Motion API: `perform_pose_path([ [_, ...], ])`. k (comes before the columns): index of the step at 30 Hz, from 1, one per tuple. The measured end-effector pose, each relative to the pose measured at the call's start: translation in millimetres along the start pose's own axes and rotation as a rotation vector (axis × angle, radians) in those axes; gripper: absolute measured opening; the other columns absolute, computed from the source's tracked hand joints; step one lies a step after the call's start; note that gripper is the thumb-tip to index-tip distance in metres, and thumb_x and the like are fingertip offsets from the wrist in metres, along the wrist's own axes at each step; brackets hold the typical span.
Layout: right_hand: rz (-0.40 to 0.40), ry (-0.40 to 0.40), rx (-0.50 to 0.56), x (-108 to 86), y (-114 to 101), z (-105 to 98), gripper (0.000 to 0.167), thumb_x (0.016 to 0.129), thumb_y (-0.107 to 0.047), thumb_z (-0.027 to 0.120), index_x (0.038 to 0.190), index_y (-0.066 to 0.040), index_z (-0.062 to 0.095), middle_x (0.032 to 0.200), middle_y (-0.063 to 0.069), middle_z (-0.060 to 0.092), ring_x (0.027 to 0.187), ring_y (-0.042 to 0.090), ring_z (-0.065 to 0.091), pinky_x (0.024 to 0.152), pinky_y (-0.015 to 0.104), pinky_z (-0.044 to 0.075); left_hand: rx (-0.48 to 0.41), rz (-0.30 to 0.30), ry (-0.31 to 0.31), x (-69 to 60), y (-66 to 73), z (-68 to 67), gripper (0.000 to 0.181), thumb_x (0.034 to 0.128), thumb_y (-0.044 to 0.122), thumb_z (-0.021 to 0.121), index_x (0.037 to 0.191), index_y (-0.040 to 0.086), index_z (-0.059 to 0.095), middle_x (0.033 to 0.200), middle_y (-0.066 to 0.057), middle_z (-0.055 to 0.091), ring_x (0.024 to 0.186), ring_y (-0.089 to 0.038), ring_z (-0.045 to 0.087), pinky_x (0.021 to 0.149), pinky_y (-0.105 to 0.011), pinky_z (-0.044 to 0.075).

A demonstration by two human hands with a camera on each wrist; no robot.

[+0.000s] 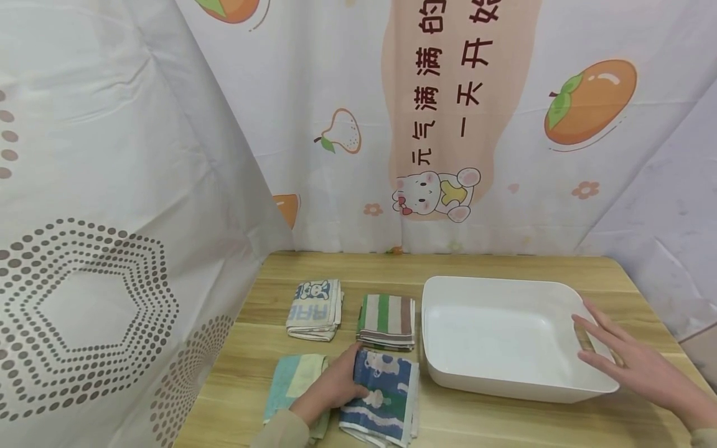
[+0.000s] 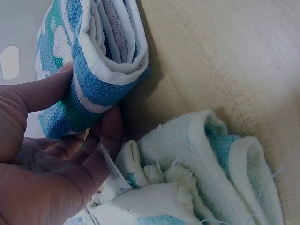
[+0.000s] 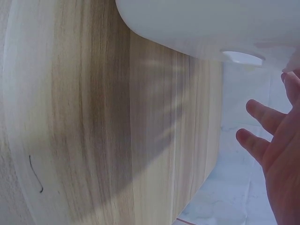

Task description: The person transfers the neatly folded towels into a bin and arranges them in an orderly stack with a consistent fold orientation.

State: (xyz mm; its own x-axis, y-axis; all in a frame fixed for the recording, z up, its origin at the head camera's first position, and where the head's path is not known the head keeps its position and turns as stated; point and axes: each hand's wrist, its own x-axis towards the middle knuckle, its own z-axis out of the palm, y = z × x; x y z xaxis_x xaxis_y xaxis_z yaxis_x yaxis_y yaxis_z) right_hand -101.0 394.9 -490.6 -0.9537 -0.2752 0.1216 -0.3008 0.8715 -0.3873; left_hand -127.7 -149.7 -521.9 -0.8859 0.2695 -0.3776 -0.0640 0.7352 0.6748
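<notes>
My left hand [image 1: 336, 382] grips a folded blue towel [image 1: 386, 398] with a white edge by its left side. In the left wrist view the thumb lies on one face of this towel, with fingers behind it. Beside that wrist is a folded teal and pale yellow towel [image 1: 288, 376], partly covered by the hand and sleeve. My right hand [image 1: 630, 361] is at the right end of a white plastic bin [image 1: 521, 389], fingers spread near its handle hole. Whether those fingertips touch the bin I cannot tell.
Behind the blue towel lies a green, white and brown striped towel [image 1: 386, 320]. A cream and blue towel [image 1: 315, 309] with an animal print sits at the back left. All are on a wooden table [image 1: 465, 423]; a printed curtain [image 1: 336, 74] hangs beyond its back edge.
</notes>
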Motion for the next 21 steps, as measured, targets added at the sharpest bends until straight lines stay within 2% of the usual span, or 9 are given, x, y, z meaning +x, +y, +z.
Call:
perform_pose_path([
  [4, 0.006, -0.004, 0.007, 0.2, -0.1, -1.0, 0.069, 0.098, -0.028, 0.070, 0.159, -0.024, 0.039, 0.172, -0.013, 0.005, 0.094, -0.006, 0.059, 0.066, 0.029, 0.046, -0.026, -0.019, 0.007, 1.5, -1.5, 0.6, 0.094, 0.0807, 0.009, 0.085, 0.156, -0.001, 0.030, 0.154, -0.030, 0.041, 0.139, -0.048, 0.042, 0.112, -0.064, 0.035],
  [10, 0.015, -0.016, 0.020, 1.7, 0.2, -1.5, 0.069, 0.098, -0.029, 0.070, 0.159, -0.024, 0.038, 0.172, -0.014, 0.003, 0.096, -0.004, 0.059, 0.066, 0.031, 0.047, -0.103, -0.066, 0.002, 2.5, -2.6, -1.7, 0.086, 0.0824, 0.007, 0.083, 0.151, -0.004, 0.032, 0.144, -0.034, 0.048, 0.132, -0.049, 0.048, 0.108, -0.065, 0.039],
  [16, 0.022, -0.006, 0.018, 2.3, 1.2, -1.3, 0.068, 0.098, -0.029, 0.071, 0.159, -0.026, 0.040, 0.171, -0.015, 0.005, 0.102, -0.005, 0.057, 0.066, 0.030, 0.048, -0.100, -0.031, -0.015, 2.0, -2.4, -5.9, 0.069, 0.0841, 0.010, 0.083, 0.140, -0.004, 0.046, 0.136, -0.027, 0.055, 0.126, -0.045, 0.054, 0.104, -0.062, 0.044],
  [21, 0.022, 0.004, 0.011, 1.2, 1.5, -0.9, 0.068, 0.097, -0.030, 0.072, 0.158, -0.029, 0.041, 0.171, -0.017, 0.007, 0.110, -0.011, 0.049, 0.068, 0.029, 0.047, -0.107, -0.019, -0.025, 0.2, -1.0, -7.4, 0.064, 0.0865, 0.012, 0.082, 0.139, -0.002, 0.049, 0.141, -0.026, 0.054, 0.131, -0.045, 0.051, 0.106, -0.062, 0.042],
])
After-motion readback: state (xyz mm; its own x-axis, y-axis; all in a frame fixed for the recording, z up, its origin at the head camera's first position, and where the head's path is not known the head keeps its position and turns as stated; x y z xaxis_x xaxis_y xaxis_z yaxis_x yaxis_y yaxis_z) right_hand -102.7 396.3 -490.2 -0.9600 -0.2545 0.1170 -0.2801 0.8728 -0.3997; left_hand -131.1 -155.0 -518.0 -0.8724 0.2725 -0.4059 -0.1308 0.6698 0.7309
